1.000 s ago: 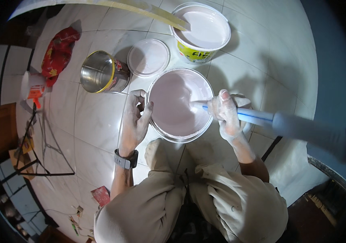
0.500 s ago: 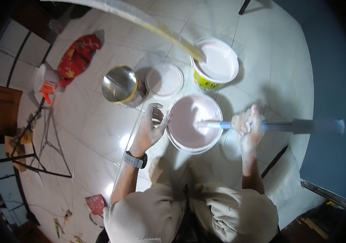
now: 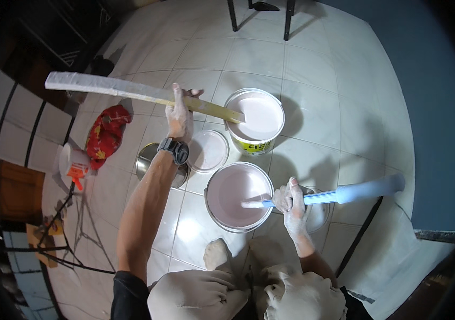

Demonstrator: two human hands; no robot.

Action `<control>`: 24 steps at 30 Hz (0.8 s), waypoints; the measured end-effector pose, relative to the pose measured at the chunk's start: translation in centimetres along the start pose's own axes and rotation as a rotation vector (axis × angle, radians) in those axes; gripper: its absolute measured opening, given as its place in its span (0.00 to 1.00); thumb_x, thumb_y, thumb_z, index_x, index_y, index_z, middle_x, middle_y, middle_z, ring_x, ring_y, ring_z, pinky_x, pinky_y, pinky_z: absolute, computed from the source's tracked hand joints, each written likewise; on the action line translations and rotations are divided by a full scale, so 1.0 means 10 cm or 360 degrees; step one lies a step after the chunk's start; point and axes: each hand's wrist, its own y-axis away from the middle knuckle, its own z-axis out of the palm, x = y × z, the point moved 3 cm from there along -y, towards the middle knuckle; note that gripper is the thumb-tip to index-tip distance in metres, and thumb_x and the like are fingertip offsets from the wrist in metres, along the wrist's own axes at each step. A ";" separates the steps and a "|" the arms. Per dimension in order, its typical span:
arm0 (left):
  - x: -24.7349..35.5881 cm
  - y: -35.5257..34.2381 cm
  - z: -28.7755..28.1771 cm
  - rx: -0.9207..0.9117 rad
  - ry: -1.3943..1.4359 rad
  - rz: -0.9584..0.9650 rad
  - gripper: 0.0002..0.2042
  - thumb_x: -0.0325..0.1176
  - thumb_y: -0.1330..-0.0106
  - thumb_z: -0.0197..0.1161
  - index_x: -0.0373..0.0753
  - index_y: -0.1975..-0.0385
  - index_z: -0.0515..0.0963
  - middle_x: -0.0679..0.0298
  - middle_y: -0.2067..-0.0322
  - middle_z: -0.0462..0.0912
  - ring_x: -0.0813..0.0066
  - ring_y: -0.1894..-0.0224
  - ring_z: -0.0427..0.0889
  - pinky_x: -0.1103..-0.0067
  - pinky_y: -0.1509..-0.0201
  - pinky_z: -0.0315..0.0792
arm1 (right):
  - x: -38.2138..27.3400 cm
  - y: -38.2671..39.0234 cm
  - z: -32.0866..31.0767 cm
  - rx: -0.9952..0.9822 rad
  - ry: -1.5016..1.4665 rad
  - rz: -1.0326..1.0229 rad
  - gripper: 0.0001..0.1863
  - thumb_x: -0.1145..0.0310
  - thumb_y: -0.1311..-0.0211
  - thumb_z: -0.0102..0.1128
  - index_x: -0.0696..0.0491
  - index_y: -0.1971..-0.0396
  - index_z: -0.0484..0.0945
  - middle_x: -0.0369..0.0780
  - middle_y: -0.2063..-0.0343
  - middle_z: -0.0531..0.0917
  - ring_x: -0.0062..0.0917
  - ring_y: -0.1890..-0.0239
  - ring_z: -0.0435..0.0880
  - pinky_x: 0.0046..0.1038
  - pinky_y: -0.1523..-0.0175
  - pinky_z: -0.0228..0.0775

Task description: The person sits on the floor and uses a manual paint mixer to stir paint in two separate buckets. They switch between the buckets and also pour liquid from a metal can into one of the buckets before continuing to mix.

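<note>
My left hand (image 3: 179, 113), powdered white, is reaching forward and has hold of a long flat wooden stick (image 3: 126, 89). Its yellowish end leans into the far bucket (image 3: 255, 145), which holds a pale pinkish-white paint-like mix. My right hand (image 3: 291, 205) is wrapped around a blue pole (image 3: 320, 198) whose whitened tip dips into the near bucket (image 3: 211, 213). Pale pinkish liquid also fills that one; what is on the pole's submerged end is hidden. Between my left wrist and the buckets lies a round, paint-smeared lid (image 3: 207, 151).
A metal tin (image 3: 146, 160) stands partly behind my left forearm. Another lid (image 3: 318, 213) lies under the blue pole. To the left are a red bag (image 3: 108, 133), a white container (image 3: 74, 161) and a black metal frame (image 3: 67, 248). Dark legs (image 3: 288, 21) stand at the far side.
My left hand has gone from beside the near bucket's rim forward to the wooden stick and grasped it. The right hand still grips the blue pole. The view has shifted.
</note>
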 end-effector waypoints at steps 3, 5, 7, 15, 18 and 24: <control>0.20 0.04 0.19 0.0066 0.0067 0.0123 0.21 0.54 0.27 0.56 0.41 0.71 0.67 0.62 0.74 0.72 0.66 0.64 0.77 0.69 0.48 0.73 | 0.03 0.00 -0.05 -0.0025 -0.0050 0.0044 0.27 0.63 0.22 0.47 0.48 0.88 0.58 0.28 0.91 0.57 0.15 0.88 0.53 0.24 0.80 0.44; 0.50 0.09 0.38 0.0041 -0.0044 0.0225 0.23 0.56 0.28 0.56 0.42 0.74 0.66 0.65 0.77 0.67 0.69 0.68 0.72 0.69 0.52 0.72 | 0.01 -0.01 -0.05 -0.0039 -0.0065 0.0098 0.26 0.64 0.22 0.46 0.48 0.87 0.59 0.28 0.90 0.56 0.15 0.87 0.53 0.23 0.79 0.45; 0.79 0.06 0.54 -0.0022 -0.0156 0.0288 0.23 0.57 0.28 0.56 0.42 0.74 0.66 0.65 0.76 0.67 0.69 0.67 0.73 0.69 0.53 0.72 | -0.01 -0.03 -0.07 -0.0031 0.0008 0.0113 0.27 0.61 0.21 0.45 0.48 0.87 0.57 0.29 0.91 0.56 0.16 0.88 0.53 0.24 0.79 0.45; 1.61 0.00 1.08 -0.0215 -0.0463 0.0644 0.22 0.55 0.28 0.57 0.44 0.76 0.65 0.67 0.78 0.66 0.72 0.71 0.71 0.69 0.57 0.71 | -0.05 -0.06 -0.10 -0.0066 -0.0060 0.0139 0.27 0.61 0.21 0.45 0.49 0.86 0.58 0.30 0.91 0.57 0.17 0.88 0.54 0.24 0.79 0.45; 1.77 -0.02 1.25 -0.0273 -0.0465 0.0666 0.21 0.53 0.27 0.58 0.44 0.76 0.66 0.69 0.78 0.65 0.74 0.72 0.70 0.70 0.58 0.70 | -0.06 -0.05 -0.13 -0.0072 -0.0109 0.0138 0.26 0.62 0.22 0.47 0.49 0.86 0.59 0.29 0.90 0.56 0.15 0.87 0.54 0.24 0.78 0.45; 1.99 -0.01 1.52 -0.0364 -0.0533 0.0761 0.20 0.51 0.25 0.55 0.45 0.75 0.64 0.70 0.78 0.63 0.75 0.73 0.67 0.71 0.57 0.70 | -0.11 -0.05 -0.17 -0.0055 -0.0050 0.0092 0.26 0.61 0.21 0.45 0.49 0.85 0.59 0.30 0.90 0.57 0.17 0.87 0.55 0.25 0.78 0.46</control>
